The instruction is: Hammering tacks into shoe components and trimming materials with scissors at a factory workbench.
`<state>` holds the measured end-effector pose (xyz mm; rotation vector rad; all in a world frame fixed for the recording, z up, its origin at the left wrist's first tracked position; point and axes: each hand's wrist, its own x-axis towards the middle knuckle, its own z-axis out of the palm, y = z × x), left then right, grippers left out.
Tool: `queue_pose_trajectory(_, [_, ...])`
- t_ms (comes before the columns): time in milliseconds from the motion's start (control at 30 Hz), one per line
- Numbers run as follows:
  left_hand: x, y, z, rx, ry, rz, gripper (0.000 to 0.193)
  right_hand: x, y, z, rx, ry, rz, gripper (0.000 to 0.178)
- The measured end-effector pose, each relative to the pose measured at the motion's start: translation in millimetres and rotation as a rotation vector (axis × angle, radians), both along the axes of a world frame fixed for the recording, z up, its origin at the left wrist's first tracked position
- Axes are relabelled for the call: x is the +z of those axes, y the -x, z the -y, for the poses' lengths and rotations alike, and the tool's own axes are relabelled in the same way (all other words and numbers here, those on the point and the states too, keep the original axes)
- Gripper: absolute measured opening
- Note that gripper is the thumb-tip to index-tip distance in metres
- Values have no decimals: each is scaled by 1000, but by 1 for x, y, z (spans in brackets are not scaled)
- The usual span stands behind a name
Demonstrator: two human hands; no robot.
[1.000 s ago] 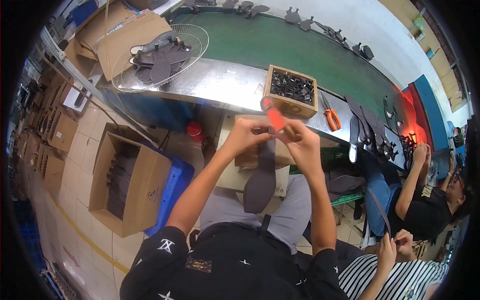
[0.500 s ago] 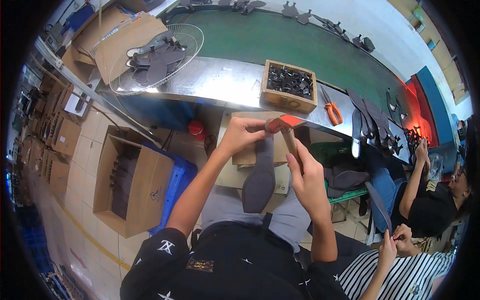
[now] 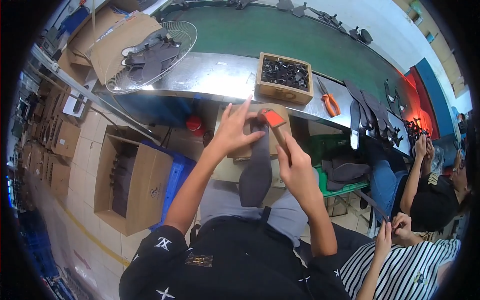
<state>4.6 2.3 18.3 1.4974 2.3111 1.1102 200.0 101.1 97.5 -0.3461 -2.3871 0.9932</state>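
Note:
My right hand [image 3: 296, 167] grips the wooden handle of a hammer [image 3: 274, 118] with an orange-red head. The hammer head is over the far end of a dark grey shoe sole [image 3: 256, 182], partly hiding it. This sole points lengthwise toward me, its far part on a light brown block [image 3: 280, 111] and its wide near end above my lap. At its far end, my left hand [image 3: 232, 130] is open with fingers spread, the thumb reaching over the sole. Whether the thumb presses on it, I cannot tell.
A wooden box [image 3: 285, 93] of small black parts and orange-handled pliers [image 3: 329, 104] lie on the metal ledge beside a green conveyor belt [image 3: 220, 32]. A wire basket [image 3: 187, 47] holds soles at left, above a cardboard box [image 3: 150, 187]. Co-workers sit at right, one in a striped shirt [image 3: 415, 262].
My left hand has gone from fingers drawn together at the sole's far end to fingers spread. The hammer head sits slightly lower and further left; the whole view has shifted a little.

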Motion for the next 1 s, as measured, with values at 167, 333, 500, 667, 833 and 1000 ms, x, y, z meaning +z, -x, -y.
queue_pose_trajectory(167, [-8, 2, 4, 13, 22, -49, 102, 52, -23, 10, -1, -130, -97, 33])
queue_pose_trajectory(333, [-7, 0, -4, 3, -107, -37, 82, 24, -10, 1, -33, -143, -160, 33])
queue_pose_trajectory(500, [-3, -1, 1, -21, -26, -53, 37, 14, -19, -12, 0, 126, 68, 38])
queue_pose_trajectory(667, [12, -22, 24, -291, -186, 229, 29, 8, -7, -33, -85, 35, -23, 38])
queue_pose_trajectory(833, [62, -77, 62, -338, -151, 446, 19, -29, 10, -54, 53, -336, 114, 42])
queue_pose_trajectory(1000, [85, -106, 72, -273, -85, 637, 19, -30, 6, -41, 141, -538, 67, 39])
